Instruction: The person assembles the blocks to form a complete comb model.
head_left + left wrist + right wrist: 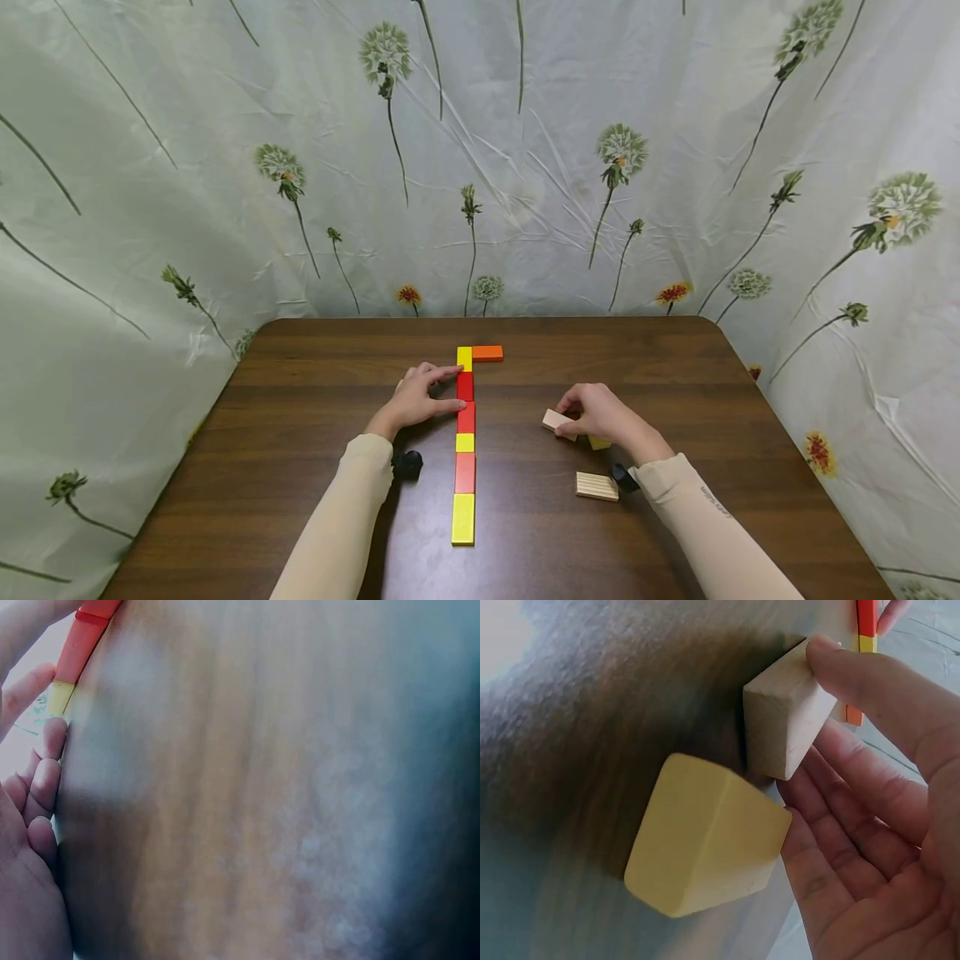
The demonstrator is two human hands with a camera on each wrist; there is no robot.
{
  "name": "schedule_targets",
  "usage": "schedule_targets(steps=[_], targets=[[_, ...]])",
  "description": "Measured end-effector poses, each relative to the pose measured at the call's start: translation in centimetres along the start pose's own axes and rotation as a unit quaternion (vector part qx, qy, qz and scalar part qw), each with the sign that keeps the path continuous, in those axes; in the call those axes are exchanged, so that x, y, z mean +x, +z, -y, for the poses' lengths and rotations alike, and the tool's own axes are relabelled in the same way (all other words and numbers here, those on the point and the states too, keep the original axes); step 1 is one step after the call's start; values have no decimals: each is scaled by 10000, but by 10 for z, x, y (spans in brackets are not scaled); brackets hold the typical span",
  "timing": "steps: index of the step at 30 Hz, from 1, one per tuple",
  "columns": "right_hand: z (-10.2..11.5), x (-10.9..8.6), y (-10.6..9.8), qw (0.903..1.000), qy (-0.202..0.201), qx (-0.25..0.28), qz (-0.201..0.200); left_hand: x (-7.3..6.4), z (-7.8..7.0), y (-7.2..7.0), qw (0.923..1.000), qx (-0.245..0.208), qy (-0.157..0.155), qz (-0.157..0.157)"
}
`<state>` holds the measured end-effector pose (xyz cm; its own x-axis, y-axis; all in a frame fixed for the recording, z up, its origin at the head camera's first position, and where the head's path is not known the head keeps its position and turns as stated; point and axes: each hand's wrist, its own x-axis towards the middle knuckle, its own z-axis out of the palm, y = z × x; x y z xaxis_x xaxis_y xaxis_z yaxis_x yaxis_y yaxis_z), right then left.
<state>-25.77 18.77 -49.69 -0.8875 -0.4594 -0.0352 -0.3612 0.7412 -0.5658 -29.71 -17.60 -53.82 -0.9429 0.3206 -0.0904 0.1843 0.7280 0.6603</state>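
A straight row of flat blocks runs up the table in the head view, from a yellow block (463,521) nearest me to another yellow block (464,357) at the far end. My left hand (420,398) lies beside its far part, index finger and thumb extended and spread, their tips at the edges of two red blocks (465,387). To the right, my right hand (606,414) pinches a pale wooden block (553,419) between thumb and fingers, tilted close over the table. Just beneath that hand is a loose yellow block (697,840), partly hidden in the head view.
An orange block (487,353) sits crosswise against the row's far end, pointing right. A ridged wooden block (597,487) lies near my right wrist. Behind the brown table (300,400) hangs a flowered curtain (525,167).
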Motion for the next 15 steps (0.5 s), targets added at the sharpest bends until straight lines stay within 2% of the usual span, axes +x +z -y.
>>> schedule_targets(steps=[8, 15], targets=[[2, 10, 4, 9999, -139, -87, 12, -1, -1, -2, 10000, -64, 38, -53], [1, 5, -1, 9997, 166, 37, 182, -2, -1, -2, 9999, -73, 82, -36]])
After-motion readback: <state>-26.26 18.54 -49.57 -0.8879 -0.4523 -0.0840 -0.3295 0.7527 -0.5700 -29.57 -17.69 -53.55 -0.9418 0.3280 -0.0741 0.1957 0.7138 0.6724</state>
